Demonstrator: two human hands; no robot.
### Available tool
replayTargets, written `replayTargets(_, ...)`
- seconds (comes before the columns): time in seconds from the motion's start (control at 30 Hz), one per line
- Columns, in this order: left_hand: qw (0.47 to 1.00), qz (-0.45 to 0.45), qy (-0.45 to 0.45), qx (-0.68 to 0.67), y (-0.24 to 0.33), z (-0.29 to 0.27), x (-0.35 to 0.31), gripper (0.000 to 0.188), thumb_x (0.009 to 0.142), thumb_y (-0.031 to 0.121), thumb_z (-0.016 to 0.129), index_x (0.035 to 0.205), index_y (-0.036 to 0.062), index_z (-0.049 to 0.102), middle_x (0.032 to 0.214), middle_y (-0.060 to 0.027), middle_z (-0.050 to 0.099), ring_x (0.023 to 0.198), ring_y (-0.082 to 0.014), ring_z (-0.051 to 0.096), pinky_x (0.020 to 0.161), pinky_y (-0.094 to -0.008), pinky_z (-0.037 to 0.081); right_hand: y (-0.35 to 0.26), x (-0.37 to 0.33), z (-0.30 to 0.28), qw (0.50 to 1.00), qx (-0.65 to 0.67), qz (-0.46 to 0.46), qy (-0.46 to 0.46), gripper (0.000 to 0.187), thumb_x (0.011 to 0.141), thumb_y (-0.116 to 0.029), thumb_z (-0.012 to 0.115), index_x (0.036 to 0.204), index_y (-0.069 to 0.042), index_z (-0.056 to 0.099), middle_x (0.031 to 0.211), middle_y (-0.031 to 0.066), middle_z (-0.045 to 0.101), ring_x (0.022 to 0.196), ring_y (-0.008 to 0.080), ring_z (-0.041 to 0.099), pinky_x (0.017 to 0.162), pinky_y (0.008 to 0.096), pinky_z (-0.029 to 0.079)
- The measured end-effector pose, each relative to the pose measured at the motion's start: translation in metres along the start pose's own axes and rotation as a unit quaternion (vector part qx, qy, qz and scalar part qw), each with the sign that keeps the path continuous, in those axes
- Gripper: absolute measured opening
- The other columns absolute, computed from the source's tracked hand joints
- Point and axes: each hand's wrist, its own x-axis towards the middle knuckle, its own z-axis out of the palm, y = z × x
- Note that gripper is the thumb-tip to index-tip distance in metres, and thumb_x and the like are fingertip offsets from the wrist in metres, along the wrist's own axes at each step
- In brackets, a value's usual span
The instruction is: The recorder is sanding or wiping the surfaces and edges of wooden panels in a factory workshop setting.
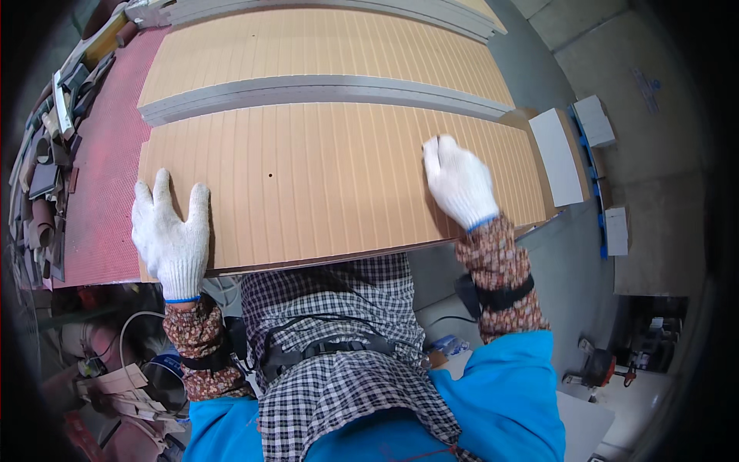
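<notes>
A tan grooved panel (331,185) lies flat across the bench in front of me, with a small dark spot on its left half. My left hand (169,235), in a white knit glove with blue trim, rests on the panel's left end. Its fingers are spread and nothing is in them. Over the panel's right half is my right hand (460,181), gloved the same way, its fingers drawn together. A tiny dark bit shows at those fingertips, too small to name. The glove hides the grooves beneath it.
Behind the panel lies a stack of similar grooved boards (323,46) with pale edges. A red textured mat (108,162) covers the bench's left side, bordered by scraps and sanding pieces (46,169). White boxes (557,158) stand right. A power tool (599,366) sits lower right.
</notes>
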Motion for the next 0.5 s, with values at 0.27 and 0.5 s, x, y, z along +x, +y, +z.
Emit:
replayTargets(0.27,1.0,-0.008,-0.018,0.001,0.001,-0.004,0.001,0.063,0.097,0.044,0.07,0.144,0.0036,0.06,0.149,-0.0296,0.053,0.137,-0.0456,0.052,0.114,-0.0508,0.043,-0.011,-0.127,0.003,0.992,-0.089,-0.048,0.076,0.022,0.108,-0.022,0.053,0.095,-0.005,0.058,0.061,0.0145,0.062,0.054,0.0284,0.068,0.046,0.038,0.052)
replayTargets(0.5,1.0,-0.003,-0.005,0.012,0.0,0.001,0.001,0.063,0.097,0.044,0.07,0.144,0.0033,0.059,0.148,-0.0286,0.054,0.136,-0.045,0.053,0.113,-0.0504,0.044,-0.017,-0.162,0.019,0.995,0.014,0.019,0.098,0.016,0.104,-0.018,0.064,0.096,-0.004,0.063,0.056,0.008,0.057,0.044,0.0247,0.062,0.04,0.0362,0.047)
